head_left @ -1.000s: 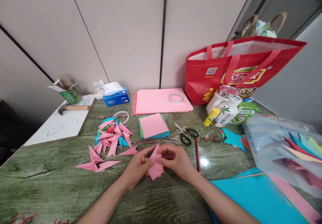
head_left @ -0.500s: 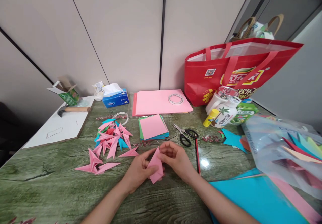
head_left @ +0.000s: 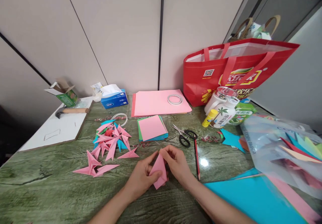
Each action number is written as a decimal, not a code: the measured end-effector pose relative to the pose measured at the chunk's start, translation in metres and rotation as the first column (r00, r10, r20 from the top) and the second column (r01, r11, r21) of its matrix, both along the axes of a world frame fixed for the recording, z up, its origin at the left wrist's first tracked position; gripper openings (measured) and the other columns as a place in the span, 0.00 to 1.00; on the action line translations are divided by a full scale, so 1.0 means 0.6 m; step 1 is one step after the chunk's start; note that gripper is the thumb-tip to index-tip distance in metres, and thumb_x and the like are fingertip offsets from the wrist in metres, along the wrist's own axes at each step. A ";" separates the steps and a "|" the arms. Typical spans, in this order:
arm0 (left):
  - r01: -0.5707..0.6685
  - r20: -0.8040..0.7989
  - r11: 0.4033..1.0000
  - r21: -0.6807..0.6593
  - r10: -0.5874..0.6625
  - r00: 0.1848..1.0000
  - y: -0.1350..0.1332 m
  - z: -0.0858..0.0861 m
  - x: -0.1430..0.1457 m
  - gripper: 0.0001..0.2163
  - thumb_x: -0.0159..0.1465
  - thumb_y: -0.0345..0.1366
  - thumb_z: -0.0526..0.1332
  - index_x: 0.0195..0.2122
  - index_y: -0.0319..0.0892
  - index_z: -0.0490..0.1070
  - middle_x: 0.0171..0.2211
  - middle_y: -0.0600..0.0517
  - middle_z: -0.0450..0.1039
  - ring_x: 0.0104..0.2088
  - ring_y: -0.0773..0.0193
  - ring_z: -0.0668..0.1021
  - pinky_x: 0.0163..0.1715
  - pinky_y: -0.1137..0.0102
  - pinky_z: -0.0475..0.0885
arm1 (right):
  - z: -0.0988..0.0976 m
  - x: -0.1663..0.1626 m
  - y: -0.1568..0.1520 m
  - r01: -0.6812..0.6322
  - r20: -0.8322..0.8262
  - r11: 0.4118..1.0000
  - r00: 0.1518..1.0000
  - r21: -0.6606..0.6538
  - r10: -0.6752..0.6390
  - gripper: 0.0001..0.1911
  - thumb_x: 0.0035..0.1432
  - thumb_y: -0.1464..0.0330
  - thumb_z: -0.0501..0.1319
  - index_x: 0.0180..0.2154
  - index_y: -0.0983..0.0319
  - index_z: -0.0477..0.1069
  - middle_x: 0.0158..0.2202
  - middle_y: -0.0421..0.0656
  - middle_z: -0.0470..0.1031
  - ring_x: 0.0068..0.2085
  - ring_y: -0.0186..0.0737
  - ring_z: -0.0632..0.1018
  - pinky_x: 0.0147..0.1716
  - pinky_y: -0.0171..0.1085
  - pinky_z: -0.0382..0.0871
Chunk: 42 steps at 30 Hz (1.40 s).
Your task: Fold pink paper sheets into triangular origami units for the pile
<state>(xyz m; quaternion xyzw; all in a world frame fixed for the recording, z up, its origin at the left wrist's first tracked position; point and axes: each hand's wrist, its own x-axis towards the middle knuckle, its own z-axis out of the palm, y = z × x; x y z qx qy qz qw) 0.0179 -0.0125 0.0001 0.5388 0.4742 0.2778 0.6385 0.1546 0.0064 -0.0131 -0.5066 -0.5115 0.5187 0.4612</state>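
Note:
A folded piece of pink paper (head_left: 159, 171) is held between both hands, low in the middle of the view. My left hand (head_left: 143, 174) grips its left side, thumb lying across the front and fingers behind. At the paper's top point, my right hand (head_left: 176, 163) pinches the tip between thumb and fingers. To the left lies a pile of folded paper pieces (head_left: 114, 138), mostly pink with some blue; several loose pink ones (head_left: 92, 165) lie nearer me. Just beyond the hands sits a stack of square paper (head_left: 152, 127), pink on top. The fingers behind the paper are partly hidden.
Scissors (head_left: 184, 136) and a red pencil (head_left: 197, 160) lie right of the hands. A glue stick (head_left: 210, 118), white bottle (head_left: 223, 113) and red bag (head_left: 201, 76) stand farther back. Large blue paper (head_left: 249, 197) covers the near right. A hammer (head_left: 72, 110) rests on a white board at left.
My right hand has closed in on the paper's top tip, and the paper sits slightly lower and farther right. The whole view has shifted a little.

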 end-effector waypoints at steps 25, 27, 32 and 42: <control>0.007 0.033 0.998 0.066 -0.009 0.999 -0.012 0.008 0.016 0.12 0.53 0.40 0.60 0.34 0.36 0.67 0.17 0.61 0.53 0.16 0.75 0.54 0.14 0.79 0.47 | -0.010 -0.007 -0.024 -0.153 0.585 0.869 0.792 0.470 -0.177 0.11 0.61 0.68 0.46 0.32 0.62 0.64 0.24 0.43 0.72 0.24 0.36 0.73 0.24 0.33 0.60; -0.007 0.034 0.997 0.081 0.004 0.999 -0.011 0.011 0.015 0.11 0.53 0.40 0.60 0.31 0.36 0.66 0.17 0.61 0.54 0.16 0.75 0.55 0.14 0.79 0.48 | -0.007 -0.006 -0.020 -0.149 0.525 0.874 0.840 0.463 -0.135 0.10 0.60 0.67 0.48 0.33 0.62 0.65 0.25 0.43 0.73 0.25 0.35 0.73 0.25 0.32 0.61; -0.083 0.031 0.991 0.107 0.080 0.996 -0.005 0.008 0.004 0.18 0.54 0.42 0.60 0.41 0.35 0.65 0.16 0.62 0.53 0.15 0.75 0.53 0.14 0.79 0.47 | -0.001 -0.006 -0.012 -0.118 0.468 0.916 0.880 0.383 -0.082 0.13 0.61 0.67 0.46 0.29 0.61 0.65 0.24 0.41 0.71 0.25 0.34 0.71 0.25 0.31 0.60; -0.083 0.038 0.994 0.068 0.081 0.996 -0.002 0.003 0.001 0.25 0.53 0.42 0.61 0.49 0.34 0.61 0.14 0.62 0.56 0.14 0.75 0.57 0.13 0.80 0.50 | -0.005 -0.004 -0.019 -0.163 0.554 0.865 0.819 0.475 -0.150 0.14 0.60 0.67 0.48 0.24 0.62 0.63 0.21 0.40 0.67 0.23 0.33 0.67 0.24 0.32 0.56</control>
